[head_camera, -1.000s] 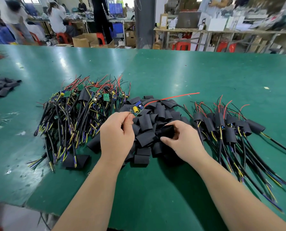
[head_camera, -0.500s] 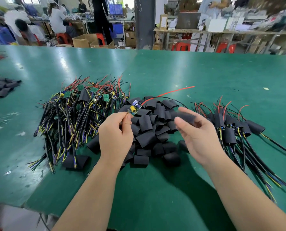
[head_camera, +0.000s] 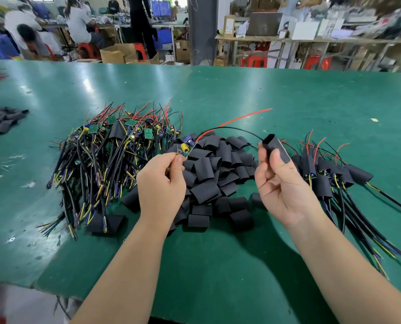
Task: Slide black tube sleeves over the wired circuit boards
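Single wide-angle view, worn on the head at the near edge of the table (head_camera: 218,265), facing forward and down toward its far edge; close above left hand (head_camera: 162,183) and right hand (head_camera: 283,183).

A small circuit board (head_camera: 187,146) with red and black wires is pinched in the left hand (head_camera: 162,183); 1 black tube sleeve (head_camera: 275,146), mouth open, is held beside it in the right hand (head_camera: 281,183).

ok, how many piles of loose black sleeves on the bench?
2. The big pile lies mid-table; a smaller pile lies at the far left edge, partly cut off. Stray sleeves sit among the wired boards; more may be hidden.
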`<action>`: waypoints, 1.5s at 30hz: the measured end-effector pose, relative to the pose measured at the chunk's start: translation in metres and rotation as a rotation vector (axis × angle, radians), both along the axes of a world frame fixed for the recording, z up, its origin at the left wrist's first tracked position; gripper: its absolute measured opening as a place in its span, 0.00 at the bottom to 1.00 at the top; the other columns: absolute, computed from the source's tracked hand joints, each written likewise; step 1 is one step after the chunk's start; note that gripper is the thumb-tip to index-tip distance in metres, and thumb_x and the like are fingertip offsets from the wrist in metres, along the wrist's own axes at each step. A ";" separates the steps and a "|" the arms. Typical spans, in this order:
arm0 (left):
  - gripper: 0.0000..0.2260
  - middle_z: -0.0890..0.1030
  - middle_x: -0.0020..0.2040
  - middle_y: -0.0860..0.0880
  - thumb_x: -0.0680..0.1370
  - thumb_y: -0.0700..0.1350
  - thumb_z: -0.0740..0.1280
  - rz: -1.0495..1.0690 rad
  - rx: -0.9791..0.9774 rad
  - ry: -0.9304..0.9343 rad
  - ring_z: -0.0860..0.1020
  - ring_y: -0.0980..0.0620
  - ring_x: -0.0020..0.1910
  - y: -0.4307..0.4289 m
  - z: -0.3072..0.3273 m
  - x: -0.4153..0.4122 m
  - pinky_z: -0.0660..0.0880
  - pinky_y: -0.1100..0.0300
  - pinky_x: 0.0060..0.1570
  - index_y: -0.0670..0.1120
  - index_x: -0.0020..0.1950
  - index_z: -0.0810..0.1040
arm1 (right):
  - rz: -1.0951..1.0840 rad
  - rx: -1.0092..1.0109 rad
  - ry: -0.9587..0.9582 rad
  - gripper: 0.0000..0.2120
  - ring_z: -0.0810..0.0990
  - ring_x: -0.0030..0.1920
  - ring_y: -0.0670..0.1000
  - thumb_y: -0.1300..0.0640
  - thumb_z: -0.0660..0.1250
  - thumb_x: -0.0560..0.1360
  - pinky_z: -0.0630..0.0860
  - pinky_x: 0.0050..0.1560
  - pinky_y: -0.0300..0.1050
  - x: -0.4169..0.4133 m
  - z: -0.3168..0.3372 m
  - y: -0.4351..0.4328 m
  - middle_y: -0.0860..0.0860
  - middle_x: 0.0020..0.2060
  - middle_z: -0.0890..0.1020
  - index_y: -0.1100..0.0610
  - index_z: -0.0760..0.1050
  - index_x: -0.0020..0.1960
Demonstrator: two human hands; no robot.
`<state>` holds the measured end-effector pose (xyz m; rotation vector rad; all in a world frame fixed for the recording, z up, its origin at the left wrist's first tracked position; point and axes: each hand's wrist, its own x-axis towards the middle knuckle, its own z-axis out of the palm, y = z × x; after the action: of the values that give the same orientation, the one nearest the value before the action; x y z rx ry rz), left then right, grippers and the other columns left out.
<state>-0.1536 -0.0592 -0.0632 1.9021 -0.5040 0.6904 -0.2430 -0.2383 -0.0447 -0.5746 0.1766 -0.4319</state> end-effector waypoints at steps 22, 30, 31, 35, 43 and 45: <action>0.07 0.78 0.34 0.47 0.76 0.40 0.65 -0.145 0.260 -0.082 0.75 0.46 0.34 -0.001 -0.002 -0.002 0.71 0.53 0.36 0.40 0.43 0.82 | -0.068 -0.172 -0.090 0.12 0.69 0.26 0.42 0.62 0.66 0.68 0.68 0.31 0.33 -0.006 0.011 -0.033 0.46 0.29 0.74 0.56 0.78 0.51; 0.06 0.80 0.38 0.47 0.76 0.38 0.66 -0.204 0.341 -0.128 0.77 0.46 0.37 -0.005 -0.001 -0.010 0.75 0.52 0.37 0.39 0.44 0.83 | 0.067 -0.324 -0.052 0.14 0.68 0.24 0.42 0.68 0.69 0.67 0.65 0.28 0.34 -0.004 0.005 -0.024 0.45 0.26 0.75 0.58 0.78 0.51; 0.06 0.80 0.38 0.47 0.76 0.39 0.66 -0.219 0.340 -0.132 0.77 0.46 0.38 -0.006 -0.001 -0.011 0.75 0.52 0.38 0.39 0.44 0.83 | 0.087 -0.363 -0.010 0.14 0.71 0.25 0.42 0.69 0.70 0.65 0.67 0.28 0.33 -0.003 0.004 -0.018 0.46 0.29 0.79 0.59 0.79 0.49; 0.06 0.79 0.37 0.49 0.76 0.40 0.66 -0.270 0.325 -0.161 0.76 0.48 0.36 -0.012 -0.002 -0.016 0.72 0.57 0.37 0.40 0.43 0.82 | 0.198 -0.436 0.065 0.17 0.78 0.29 0.43 0.68 0.70 0.63 0.72 0.30 0.33 -0.001 -0.005 0.004 0.49 0.32 0.83 0.63 0.78 0.51; 0.05 0.79 0.37 0.49 0.75 0.38 0.67 -0.293 0.228 -0.180 0.74 0.53 0.36 -0.014 -0.002 -0.016 0.68 0.65 0.37 0.39 0.43 0.82 | 0.116 -0.612 0.102 0.13 0.70 0.26 0.46 0.56 0.76 0.58 0.70 0.29 0.35 -0.001 -0.008 0.000 0.49 0.28 0.78 0.55 0.85 0.43; 0.05 0.79 0.37 0.49 0.75 0.37 0.67 -0.287 0.216 -0.188 0.74 0.52 0.36 -0.014 -0.002 -0.016 0.69 0.65 0.38 0.39 0.43 0.82 | 0.161 -0.577 0.101 0.11 0.71 0.26 0.45 0.57 0.75 0.60 0.70 0.28 0.35 -0.001 -0.009 0.000 0.48 0.29 0.78 0.54 0.85 0.43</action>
<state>-0.1699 -0.0730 -0.0656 1.9189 -0.9839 0.6472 -0.2442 -0.2378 -0.0538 -1.1702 0.0987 -0.2939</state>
